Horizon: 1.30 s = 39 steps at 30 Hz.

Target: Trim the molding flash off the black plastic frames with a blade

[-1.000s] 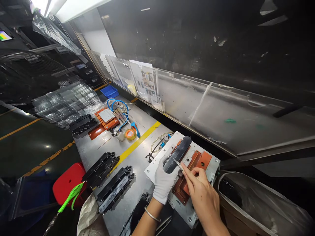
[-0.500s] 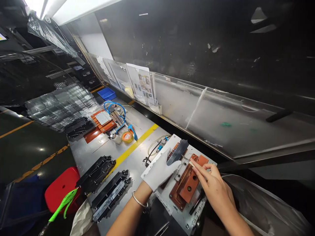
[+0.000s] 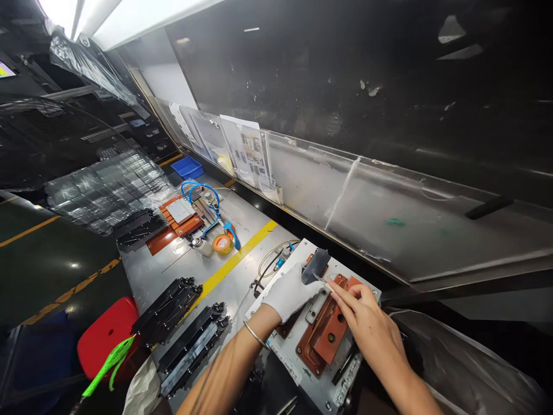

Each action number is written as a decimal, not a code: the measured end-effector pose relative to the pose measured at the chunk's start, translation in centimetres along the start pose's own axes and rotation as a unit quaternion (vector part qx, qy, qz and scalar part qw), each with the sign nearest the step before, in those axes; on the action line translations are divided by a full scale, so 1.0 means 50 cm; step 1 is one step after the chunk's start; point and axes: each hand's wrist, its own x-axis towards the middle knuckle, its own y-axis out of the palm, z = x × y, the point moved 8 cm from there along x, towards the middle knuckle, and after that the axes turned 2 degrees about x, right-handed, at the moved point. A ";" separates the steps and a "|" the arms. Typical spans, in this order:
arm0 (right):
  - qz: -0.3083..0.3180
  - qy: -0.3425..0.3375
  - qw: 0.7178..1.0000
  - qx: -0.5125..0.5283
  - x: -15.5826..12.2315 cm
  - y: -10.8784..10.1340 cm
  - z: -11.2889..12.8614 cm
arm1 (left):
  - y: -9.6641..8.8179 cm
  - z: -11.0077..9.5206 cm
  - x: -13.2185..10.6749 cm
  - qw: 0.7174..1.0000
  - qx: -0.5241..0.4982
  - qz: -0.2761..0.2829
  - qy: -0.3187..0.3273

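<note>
My left hand (image 3: 288,293), in a white glove, is closed on a dark flat plastic part (image 3: 316,264) and holds it over the fixture. My bare right hand (image 3: 363,323) pinches a thin metal blade tool (image 3: 322,280) whose tip meets the lower edge of that part. Under both hands lies a white metal fixture plate (image 3: 280,353) carrying an orange-brown block (image 3: 329,331).
Stacks of black flat parts (image 3: 168,308) lie on the steel bench at left. A second orange fixture (image 3: 181,212) with blue hoses, an orange tape roll (image 3: 222,243) and a yellow line lie farther back. A red stool (image 3: 103,337) stands at lower left. A clear panel runs along the right.
The dark part has turned in my left hand and shows shorter than before. My right hand with the blade has stayed at its edge while both hands shifted slightly over the fixture.
</note>
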 end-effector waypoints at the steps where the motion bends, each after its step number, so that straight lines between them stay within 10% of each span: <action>1: 0.002 -0.001 1.000 -0.005 0.000 -0.002 0.003 | 0.000 0.000 -0.001 1.000 0.005 0.001 -0.002; 31: -0.034 0.014 0.995 -0.094 0.001 0.004 0.040 | 0.001 -0.023 -0.007 0.992 0.114 -0.050 0.005; 39: -0.189 0.107 0.976 0.000 0.013 -0.132 -0.009 | 0.008 -0.024 0.002 0.992 0.115 -0.040 0.030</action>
